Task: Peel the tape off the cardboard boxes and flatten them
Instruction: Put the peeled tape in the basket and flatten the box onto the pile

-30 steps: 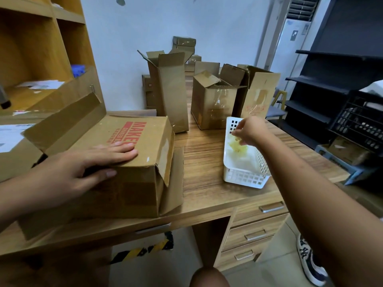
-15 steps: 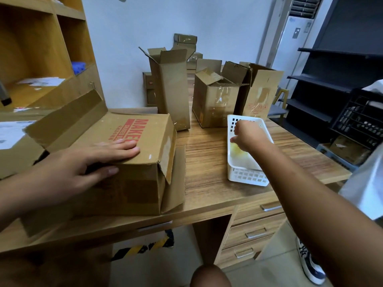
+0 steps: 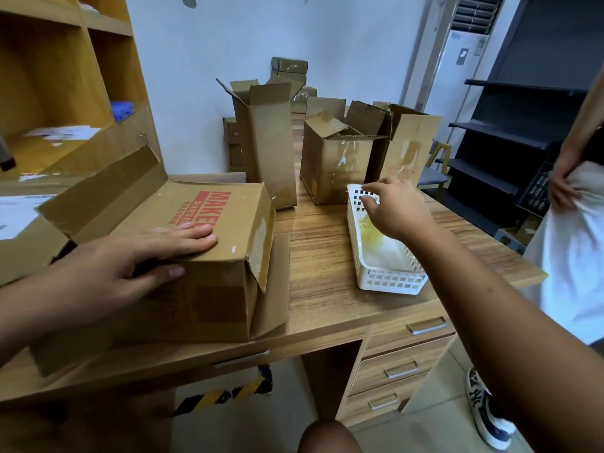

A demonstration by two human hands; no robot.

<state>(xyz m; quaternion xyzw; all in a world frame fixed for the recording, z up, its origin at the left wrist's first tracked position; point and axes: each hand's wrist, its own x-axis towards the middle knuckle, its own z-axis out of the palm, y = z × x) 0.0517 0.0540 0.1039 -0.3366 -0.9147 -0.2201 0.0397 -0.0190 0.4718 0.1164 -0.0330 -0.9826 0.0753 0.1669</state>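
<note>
On the worktop (image 3: 327,273), at left, my left hand (image 3: 130,256) lies flat and open, fingers spread, on the red-printed cardboard box (image 3: 209,243), which rests on its side with end flaps loose; it grips nothing. Behind centre, I see a tall box (image 3: 268,148) and two shorter opened boxes (image 3: 333,165) standing upright. To the right, my right hand (image 3: 398,210) hovers over the white basket (image 3: 389,276), fingers loosely curled and apart, holding nothing I can see. At far right, another person's hand (image 3: 560,188) clutches white cloth (image 3: 575,256).
</note>
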